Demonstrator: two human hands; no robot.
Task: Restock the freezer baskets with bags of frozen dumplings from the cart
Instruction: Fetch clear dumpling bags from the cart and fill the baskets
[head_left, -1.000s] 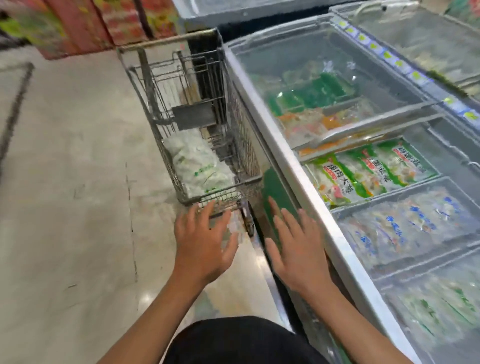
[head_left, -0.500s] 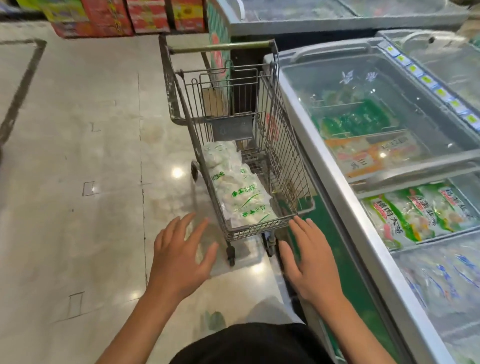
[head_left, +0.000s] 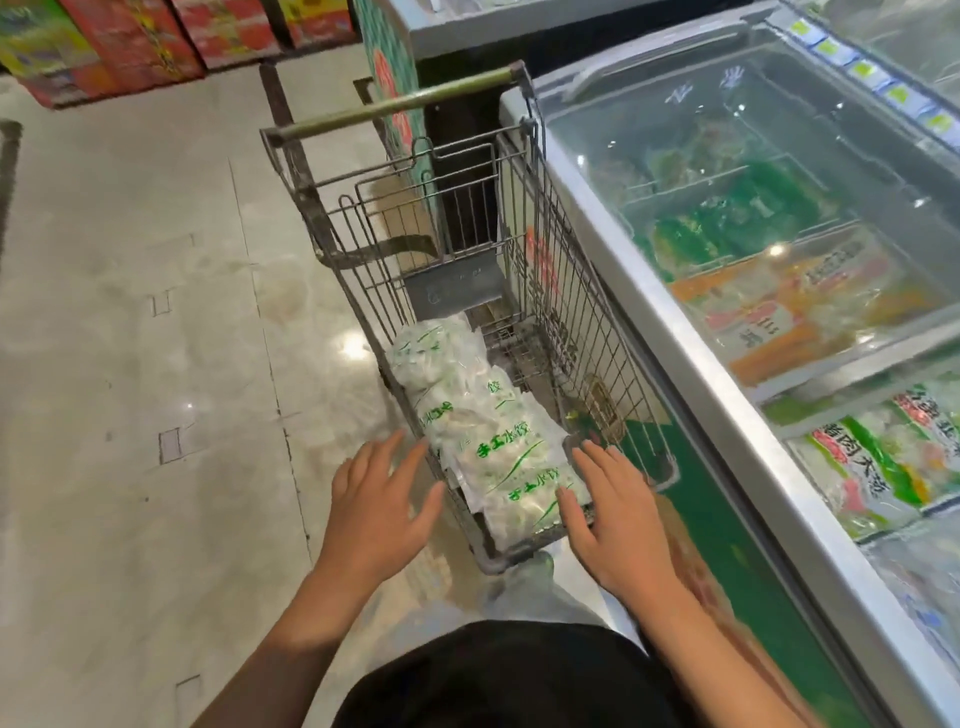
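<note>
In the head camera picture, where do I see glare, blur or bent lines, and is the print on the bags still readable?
Head view: ceiling lights glare on the floor and on the freezer lid, veiling the packs below; the wide lens bows the freezer rim; the left hand and right hand look slightly smeared; green print on the bags in the cart is sharp enough to see.

1 view only: head-worn wide-angle cam, looking forward and steeply down from standing height. Wearer's black shirt (head_left: 498, 675) fills bottom centre, both forearms reach up-frame. Left hand (head_left: 376, 512) and right hand (head_left: 613, 519) sit near, lower middle. Grey wire shopping cart (head_left: 467, 249) is centred, its handle at the far end. Grey-rimmed glass-topped chest freezer (head_left: 691, 364) runs diagonally down the right side; pale glossy tiled floor (head_left: 130, 364) fills the left. Edges bend from lens distortion. No 2nd view, so no overlap.
</note>
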